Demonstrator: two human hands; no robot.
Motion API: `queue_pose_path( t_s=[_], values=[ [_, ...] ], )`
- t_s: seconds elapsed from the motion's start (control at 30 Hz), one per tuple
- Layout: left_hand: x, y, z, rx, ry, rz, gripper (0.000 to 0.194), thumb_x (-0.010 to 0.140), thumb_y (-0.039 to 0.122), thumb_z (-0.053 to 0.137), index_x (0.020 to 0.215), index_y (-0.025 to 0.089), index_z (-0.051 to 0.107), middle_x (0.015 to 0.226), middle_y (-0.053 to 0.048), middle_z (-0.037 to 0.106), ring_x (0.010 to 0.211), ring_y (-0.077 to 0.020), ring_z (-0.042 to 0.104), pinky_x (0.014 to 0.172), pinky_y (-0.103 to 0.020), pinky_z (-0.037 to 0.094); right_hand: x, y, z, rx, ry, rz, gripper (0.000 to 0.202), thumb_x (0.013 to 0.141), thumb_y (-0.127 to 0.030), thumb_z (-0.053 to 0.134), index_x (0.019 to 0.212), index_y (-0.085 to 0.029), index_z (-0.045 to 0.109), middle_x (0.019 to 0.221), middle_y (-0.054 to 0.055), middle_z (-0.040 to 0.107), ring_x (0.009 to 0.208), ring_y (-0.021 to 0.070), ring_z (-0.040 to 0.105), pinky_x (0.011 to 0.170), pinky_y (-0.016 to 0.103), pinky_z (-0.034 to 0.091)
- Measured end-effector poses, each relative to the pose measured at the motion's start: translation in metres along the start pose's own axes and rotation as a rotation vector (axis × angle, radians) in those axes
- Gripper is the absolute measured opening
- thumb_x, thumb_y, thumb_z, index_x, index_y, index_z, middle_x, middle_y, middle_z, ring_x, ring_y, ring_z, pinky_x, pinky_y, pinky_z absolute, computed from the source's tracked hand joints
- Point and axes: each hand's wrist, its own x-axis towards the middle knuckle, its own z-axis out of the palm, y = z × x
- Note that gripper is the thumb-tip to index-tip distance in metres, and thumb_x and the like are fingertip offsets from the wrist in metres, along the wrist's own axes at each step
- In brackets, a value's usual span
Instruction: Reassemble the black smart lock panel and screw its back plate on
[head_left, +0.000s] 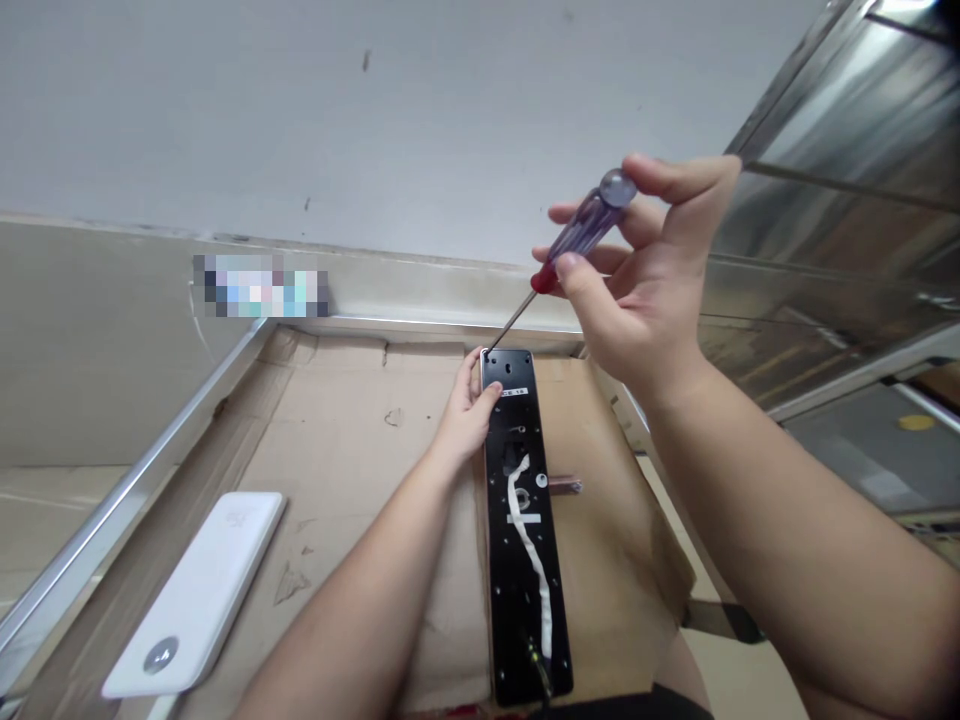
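Observation:
A long black panel [521, 560] lies on cardboard, its length running away from me, with screw holes, a pale strip of tape and a small white label [516, 392] on it. My left hand [474, 410] grips the panel's far left edge, thumb on top and fingers along the side. In my right hand [645, 270] is a screwdriver [585, 225] with a clear purplish handle and a red collar. Its shaft slants down to the left, and the tip meets the panel's far left corner. Whether a screw sits under the tip cannot be made out.
A white rectangular device [202, 590] with a round silver button rests on the left of the cardboard [360, 440]. Metal rails [135, 480] frame the tabletop. Behind stands a pale wall [337, 120]; metal cabinets [847, 220] rise at the right. A flat ribbon-like piece [566, 485] sticks out beside the panel.

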Motion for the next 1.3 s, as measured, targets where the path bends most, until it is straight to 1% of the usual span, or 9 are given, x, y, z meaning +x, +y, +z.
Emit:
queue_pose_path(
  t_s=[0.13,0.33,0.57,0.7,0.8,0.9,1.03,1.2,1.3],
  values=[
    [0.0,0.0,0.0,-0.005,0.002,0.001,0.067,0.091,0.027,0.067,0.151,0.032,0.039,0.131,-0.009,0.068,0.111,-0.0217,0.067,0.107,-0.045,0.047,0.005,0.001,-0.001,-0.034,0.039,-0.022,0.054,0.084,-0.045,0.076,0.125,-0.038,0.041,0.116,0.003,0.061,0.102,0.02,0.07,0.06,0.029,0.065],
    [-0.001,0.0,0.0,-0.003,-0.001,0.0,0.069,0.09,0.029,0.069,0.152,0.033,0.038,0.132,-0.009,0.068,0.115,-0.0229,0.066,0.108,-0.045,0.046,0.004,0.002,0.004,-0.098,0.126,-0.106,0.056,0.078,-0.046,0.081,0.12,-0.038,0.045,0.117,0.001,0.056,0.085,0.0163,0.07,0.056,0.029,0.064],
    [-0.001,0.0,0.0,0.0,-0.012,0.014,0.07,0.09,0.031,0.069,0.153,0.031,0.037,0.128,-0.009,0.07,0.117,-0.0238,0.065,0.108,-0.047,0.045,0.013,-0.009,0.011,-0.088,0.097,-0.107,0.037,0.088,-0.05,0.067,0.115,-0.033,0.049,0.121,0.005,0.058,0.121,0.0274,0.066,0.075,0.036,0.067],
    [0.0,-0.001,-0.001,-0.003,-0.011,0.004,0.07,0.09,0.031,0.07,0.152,0.032,0.038,0.128,-0.009,0.07,0.12,-0.0243,0.064,0.109,-0.047,0.045,0.021,-0.006,0.014,-0.098,0.061,-0.122,0.037,0.086,-0.046,0.072,0.111,-0.031,0.05,0.115,0.003,0.06,0.092,0.0193,0.07,0.07,0.034,0.065],
    [-0.001,0.001,0.0,-0.018,-0.007,-0.002,0.069,0.09,0.03,0.069,0.152,0.032,0.038,0.13,-0.009,0.069,0.12,-0.0241,0.064,0.109,-0.046,0.045,0.025,-0.003,0.016,-0.131,0.089,-0.222,0.042,0.079,-0.038,0.08,0.108,-0.031,0.049,0.107,0.0,0.06,0.072,0.0127,0.061,0.063,0.03,0.061],
    [-0.002,0.002,0.001,-0.019,-0.014,-0.001,0.07,0.09,0.029,0.069,0.153,0.031,0.037,0.13,-0.009,0.069,0.12,-0.0238,0.064,0.109,-0.046,0.044,0.026,-0.008,0.018,-0.142,0.115,-0.264,0.036,0.081,-0.039,0.078,0.104,-0.03,0.052,0.107,0.002,0.057,0.087,0.0168,0.063,0.064,0.03,0.059],
    [-0.002,0.002,0.001,-0.005,-0.019,0.002,0.071,0.09,0.03,0.069,0.153,0.031,0.037,0.128,-0.01,0.07,0.121,-0.0248,0.064,0.109,-0.047,0.045,0.025,-0.017,0.019,-0.018,0.072,-0.239,0.018,0.094,-0.044,0.061,0.101,-0.029,0.054,0.114,0.005,0.06,0.119,0.0253,0.062,0.076,0.037,0.063],
    [-0.002,0.002,0.0,-0.008,-0.002,-0.011,0.071,0.09,0.03,0.07,0.153,0.032,0.038,0.126,-0.01,0.07,0.12,-0.0254,0.065,0.109,-0.047,0.045,0.027,-0.013,0.016,-0.119,0.138,-0.194,0.028,0.086,-0.046,0.073,0.096,-0.028,0.053,0.102,0.004,0.058,0.097,0.022,0.067,0.071,0.036,0.063],
    [-0.003,0.003,0.0,-0.011,0.005,-0.02,0.07,0.09,0.029,0.07,0.152,0.032,0.039,0.126,-0.009,0.07,0.119,-0.0251,0.065,0.11,-0.047,0.045,0.027,-0.014,0.013,-0.153,0.164,-0.228,0.028,0.084,-0.046,0.075,0.094,-0.028,0.054,0.103,0.005,0.057,0.103,0.0225,0.065,0.068,0.033,0.062]
  ],
)
